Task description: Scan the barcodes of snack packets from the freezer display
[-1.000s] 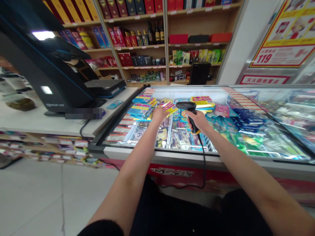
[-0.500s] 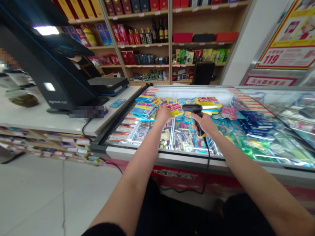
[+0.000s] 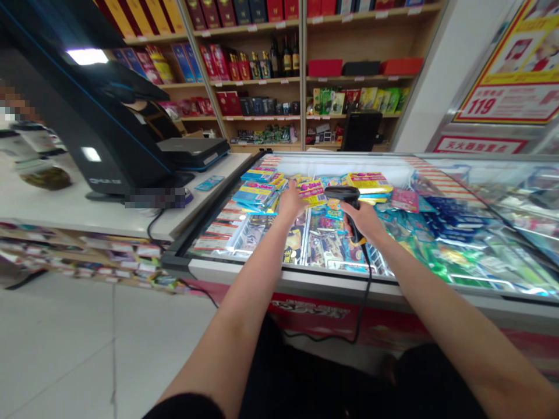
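My left hand (image 3: 292, 201) is closed on a yellow and pink packet (image 3: 311, 192), held over the glass top of a chest freezer (image 3: 305, 273). My right hand (image 3: 364, 221) grips the handle of a black barcode scanner (image 3: 345, 195) with a yellow band. The scanner's head points left at the packet, a short gap away. The scanner's black cable (image 3: 365, 291) hangs down over the freezer's front edge. More yellow and blue packets (image 3: 257, 192) lie stacked on the glass just left of my left hand.
A black cash register terminal (image 3: 100, 139) stands on the white counter (image 3: 65, 209) at left. Coloured frozen goods (image 3: 437, 233) fill the freezer. Wooden shelves (image 3: 301, 75) with boxes and bottles line the back wall. A red and yellow poster (image 3: 510, 64) hangs at right.
Over the last second both hands shifted slightly right and the packet came closer to the scanner's head. Since half a second ago almost nothing has moved.
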A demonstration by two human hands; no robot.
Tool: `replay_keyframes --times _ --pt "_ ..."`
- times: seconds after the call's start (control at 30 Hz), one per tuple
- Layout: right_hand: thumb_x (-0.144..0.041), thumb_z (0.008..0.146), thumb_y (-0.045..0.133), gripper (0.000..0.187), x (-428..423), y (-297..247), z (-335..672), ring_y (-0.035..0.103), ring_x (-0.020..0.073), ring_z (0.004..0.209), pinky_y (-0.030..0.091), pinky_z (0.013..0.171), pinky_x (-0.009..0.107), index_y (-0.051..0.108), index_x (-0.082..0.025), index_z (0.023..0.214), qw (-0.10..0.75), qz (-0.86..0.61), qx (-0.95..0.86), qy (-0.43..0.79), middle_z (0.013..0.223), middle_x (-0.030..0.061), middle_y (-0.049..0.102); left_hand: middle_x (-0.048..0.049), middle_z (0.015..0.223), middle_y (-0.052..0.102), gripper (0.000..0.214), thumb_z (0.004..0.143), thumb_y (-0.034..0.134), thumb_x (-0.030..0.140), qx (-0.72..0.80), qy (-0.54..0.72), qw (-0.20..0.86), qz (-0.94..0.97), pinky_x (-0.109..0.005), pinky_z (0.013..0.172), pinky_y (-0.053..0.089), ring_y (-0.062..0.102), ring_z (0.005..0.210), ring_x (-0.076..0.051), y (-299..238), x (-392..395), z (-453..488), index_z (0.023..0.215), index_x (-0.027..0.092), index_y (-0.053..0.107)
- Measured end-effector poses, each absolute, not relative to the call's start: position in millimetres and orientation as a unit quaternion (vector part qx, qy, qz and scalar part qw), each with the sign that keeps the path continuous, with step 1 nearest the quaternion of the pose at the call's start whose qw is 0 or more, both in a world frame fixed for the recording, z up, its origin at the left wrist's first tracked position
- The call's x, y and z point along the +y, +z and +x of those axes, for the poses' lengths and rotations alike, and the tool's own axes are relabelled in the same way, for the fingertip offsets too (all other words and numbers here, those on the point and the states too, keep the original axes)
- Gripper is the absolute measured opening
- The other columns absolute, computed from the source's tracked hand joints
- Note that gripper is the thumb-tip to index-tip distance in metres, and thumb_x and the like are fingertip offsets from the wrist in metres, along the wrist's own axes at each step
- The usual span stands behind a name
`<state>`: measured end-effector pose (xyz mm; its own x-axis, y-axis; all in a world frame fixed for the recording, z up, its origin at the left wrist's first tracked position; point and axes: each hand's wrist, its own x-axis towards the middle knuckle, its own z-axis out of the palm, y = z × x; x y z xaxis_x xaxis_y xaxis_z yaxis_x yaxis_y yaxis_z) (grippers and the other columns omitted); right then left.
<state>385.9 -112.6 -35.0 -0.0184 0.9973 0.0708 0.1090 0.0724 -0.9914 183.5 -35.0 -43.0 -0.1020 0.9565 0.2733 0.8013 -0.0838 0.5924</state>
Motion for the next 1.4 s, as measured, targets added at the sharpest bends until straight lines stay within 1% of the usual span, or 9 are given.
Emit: replay_keyframes --times 0.07,0.13,0.27,0.37,0.47,0.77,1.1,1.3,1.4 --pt "-0.042 0.079 0.068 0.035 -113 -35 386 0.046 0.0113 0.029 0.037 0.028 0.022 0.049 -0.021 0.058 0.487 -0.506 -0.547 0.454 0.041 0.0000 0.053 -0.0124 0.114 0.068 0.063 0.074 0.073 0.016 0.661 0.364 0.132 0.642 -0.035 0.093 0.046 0.064 0.110 -0.028 -42 -34 183 0.130 0.020 0.046" --pt "-0.042 0.079 0.068 0.035 -113 -35 386 0.046 0.0113 0.029 0.036 0.028 0.022 0.050 -0.021 0.058 0.488 -0.507 -0.547 0.454 0.042 0.0000 0.053 -0.0108 0.115 0.069 0.051 0.078 0.066 0.014 0.655 0.396 0.136 0.629 -0.034 0.094 0.046 0.064 0.111 -0.026 -42 -31 182 0.127 0.021 0.051" --pt "-0.043 0.080 0.067 0.038 -114 -35 387 0.045 0.0112 0.028 0.037 0.028 0.022 0.049 -0.021 0.055 0.477 -0.509 -0.557 0.450 0.039 0.0004 0.052 -0.0097 0.114 0.070 0.040 0.081 0.059 0.015 0.648 0.435 0.151 0.607 -0.034 0.095 0.047 0.064 0.109 -0.024 -42 -24 180 0.121 0.019 0.058" --pt "-0.043 0.080 0.066 0.039 -115 -36 388 0.045 0.0116 0.027 0.038 0.029 0.023 0.048 -0.021 0.054 0.473 -0.508 -0.566 0.445 0.038 0.0004 0.052 -0.0104 0.115 0.069 0.039 0.083 0.055 0.015 0.643 0.461 0.158 0.591 -0.033 0.096 0.046 0.064 0.108 -0.023 -41 -20 178 0.122 0.017 0.059" --pt "-0.043 0.080 0.067 0.038 -115 -37 389 0.046 0.0117 0.027 0.038 0.030 0.023 0.049 -0.021 0.055 0.472 -0.502 -0.572 0.444 0.039 0.0005 0.053 -0.0097 0.118 0.069 0.040 0.084 0.054 0.015 0.640 0.476 0.155 0.583 -0.032 0.097 0.045 0.064 0.109 -0.023 -41 -19 177 0.123 0.019 0.058" --pt "-0.044 0.083 0.062 0.041 -115 -37 390 0.046 0.0123 0.027 0.038 0.030 0.024 0.049 -0.021 0.052 0.452 -0.510 -0.589 0.435 0.038 0.0008 0.051 -0.0103 0.122 0.067 0.037 0.086 0.053 0.014 0.639 0.480 0.144 0.583 -0.029 0.096 0.044 0.063 0.111 -0.022 -40 -20 178 0.123 0.018 0.057" --pt "-0.044 0.084 0.061 0.040 -114 -38 391 0.046 0.0126 0.028 0.038 0.030 0.024 0.047 -0.021 0.053 0.447 -0.508 -0.595 0.434 0.039 0.0004 0.051 -0.0085 0.117 0.068 0.033 0.087 0.056 0.016 0.628 0.498 0.151 0.579 -0.031 0.095 0.046 0.064 0.108 -0.023 -41 -19 178 0.119 0.020 0.059" --pt "-0.044 0.084 0.059 0.040 -112 -42 392 0.047 0.0128 0.028 0.038 0.031 0.024 0.048 -0.021 0.053 0.440 -0.517 -0.591 0.437 0.039 0.0011 0.052 -0.0109 0.117 0.068 0.033 0.085 0.056 0.012 0.623 0.502 0.140 0.584 -0.033 0.094 0.047 0.064 0.106 -0.024 -44 -15 177 0.117 0.016 0.059" --pt "-0.045 0.084 0.060 0.041 -112 -42 393 0.047 0.0128 0.029 0.039 0.031 0.025 0.049 -0.021 0.053 0.444 -0.509 -0.590 0.443 0.039 0.0012 0.052 -0.0105 0.114 0.069 0.032 0.082 0.057 0.011 0.616 0.508 0.141 0.585 -0.034 0.094 0.047 0.065 0.104 -0.024 -47 -13 176 0.114 0.016 0.060"
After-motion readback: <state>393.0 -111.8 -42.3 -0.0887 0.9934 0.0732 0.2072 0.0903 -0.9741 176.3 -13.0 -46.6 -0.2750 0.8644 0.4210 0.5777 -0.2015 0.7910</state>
